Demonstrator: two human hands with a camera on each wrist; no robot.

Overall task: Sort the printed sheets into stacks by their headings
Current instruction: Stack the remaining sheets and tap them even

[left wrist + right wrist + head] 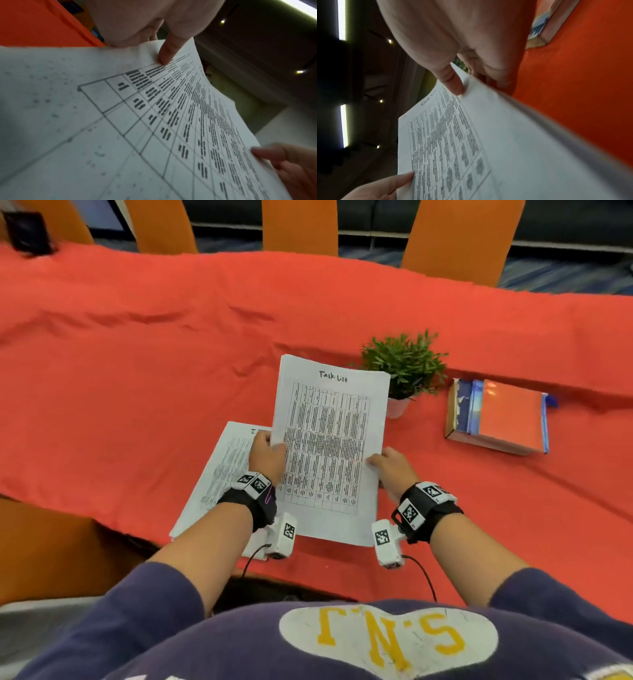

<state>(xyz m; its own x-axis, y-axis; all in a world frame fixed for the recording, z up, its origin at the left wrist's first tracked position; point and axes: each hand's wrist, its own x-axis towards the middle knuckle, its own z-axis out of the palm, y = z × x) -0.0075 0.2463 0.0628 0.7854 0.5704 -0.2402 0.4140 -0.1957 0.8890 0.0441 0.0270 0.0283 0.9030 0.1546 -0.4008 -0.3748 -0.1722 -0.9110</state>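
Observation:
A sheaf of printed sheets (329, 446) with a table and the handwritten heading "Task list" is held up above the red tablecloth. My left hand (269, 451) pinches its left edge, thumb (167, 54) on the printed face. My right hand (390, 465) pinches the right edge, thumb (452, 81) on top and fingers underneath. The sheaf (154, 128) fills both wrist views, its heading (428, 100) faint in the right one. Another printed sheet (219, 474) lies flat on the cloth under my left forearm, its heading mostly hidden by my hand.
A small potted plant (404, 368) stands just behind the held sheets. A stack of books (500, 416) lies to the right. The red tablecloth (137, 354) covers the table; orange chairs (298, 224) line its far side.

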